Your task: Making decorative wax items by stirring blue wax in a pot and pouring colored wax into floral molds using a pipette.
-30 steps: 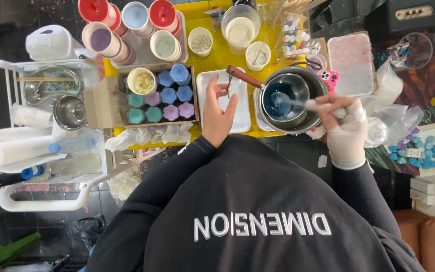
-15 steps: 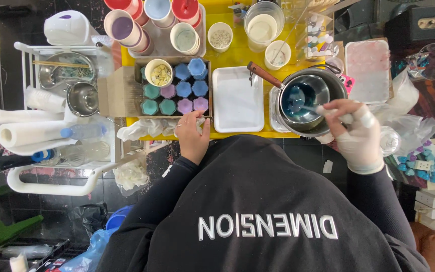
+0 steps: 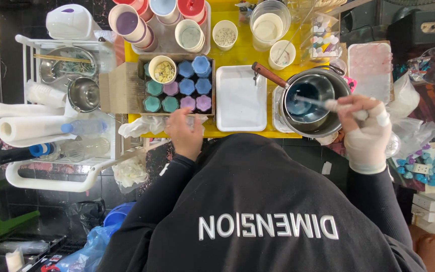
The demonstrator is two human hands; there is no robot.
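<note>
Blue liquid fills a small metal pot [image 3: 305,98] set inside a larger steel saucepan with a brown wooden handle [image 3: 328,126] on the yellow table [image 3: 237,50]. The right hand [image 3: 366,133], in a pale glove, has its fingers closed around a thin clear stirring stick [image 3: 315,102] whose tip dips into the blue liquid. The bare left hand [image 3: 185,133] rests at the table's near edge with fingers curled loosely, holding nothing that shows, touching crumpled clear plastic wrap [image 3: 139,126]. Just beyond it sits a cardboard box of blue, teal and purple flower-shaped moulded pieces [image 3: 185,88], beside a white rectangular tray [image 3: 241,98]
</note>
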